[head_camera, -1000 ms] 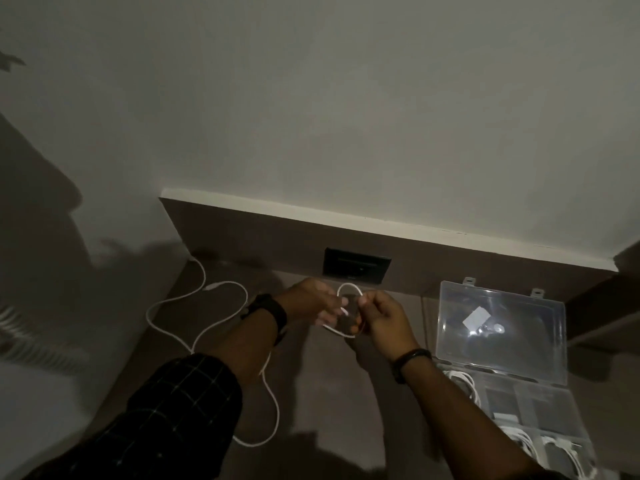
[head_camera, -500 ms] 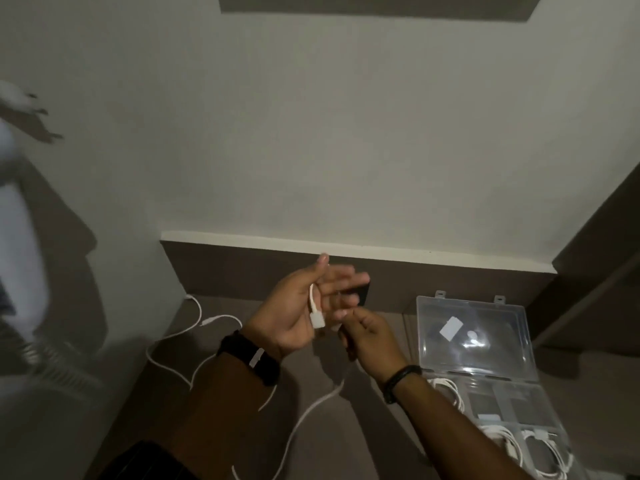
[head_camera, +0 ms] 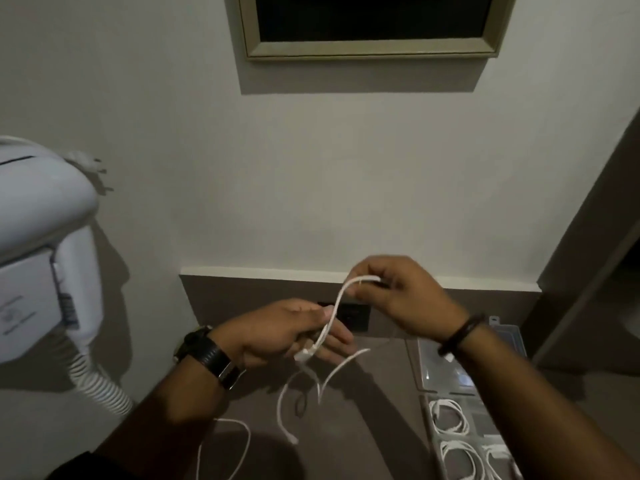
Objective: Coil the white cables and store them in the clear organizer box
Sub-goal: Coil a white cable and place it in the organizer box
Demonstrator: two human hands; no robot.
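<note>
I see both hands, left hand [head_camera: 277, 336] and right hand [head_camera: 398, 292], pinching one white cable [head_camera: 330, 318] mid-coil; organizer box [head_camera: 429, 431] already holds three coils.

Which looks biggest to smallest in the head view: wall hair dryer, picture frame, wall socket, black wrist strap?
1. Picture frame, cropped at top.
2. Wall hair dryer, cropped at left and nearer the camera, so this ranking is unsure.
3. Wall socket, partly hidden.
4. Black wrist strap.

Left hand [head_camera: 277, 332] and right hand [head_camera: 398, 292] pinch a white cable [head_camera: 334, 313] above the counter [head_camera: 363, 427].
</note>
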